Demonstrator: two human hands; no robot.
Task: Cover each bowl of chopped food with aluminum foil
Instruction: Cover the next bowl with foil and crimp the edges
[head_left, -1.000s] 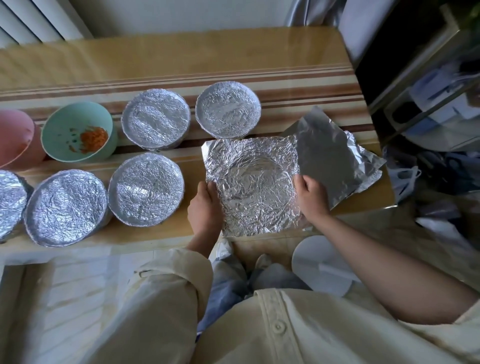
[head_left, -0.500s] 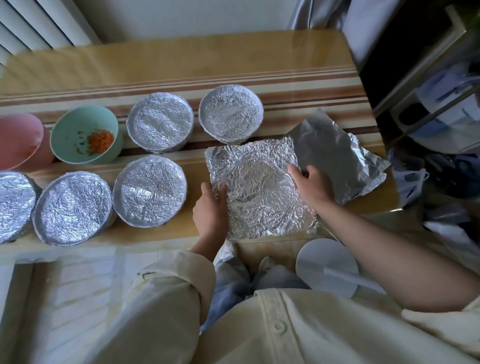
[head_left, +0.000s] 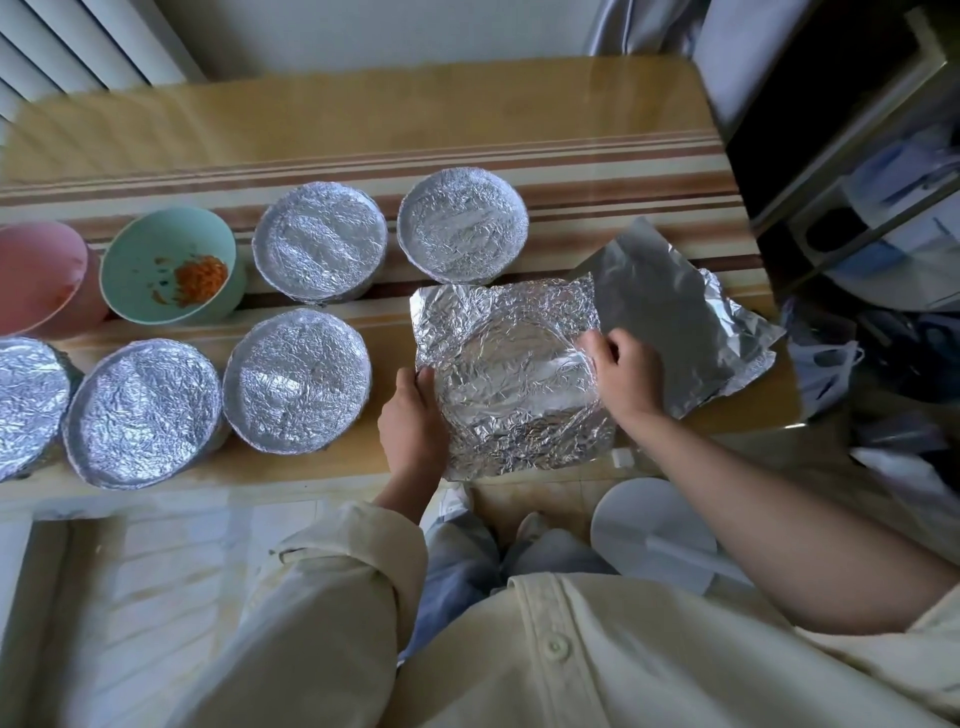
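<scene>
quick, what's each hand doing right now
Left hand: holding the left edge of the foil sheet.
Right hand: pinching the foil sheet's right edge.

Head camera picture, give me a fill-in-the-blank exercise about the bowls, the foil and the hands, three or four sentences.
1. The green bowl of chopped orange food has no aluminum ____ over it.
2. The left hand holds the ____ edge of the crumpled foil sheet.
3. The smooth foil sheet lies to the ____ of the crumpled one.
4. The pink bowl stands to the ____ of the green bowl.
Missing words: foil; left; right; left.
</scene>
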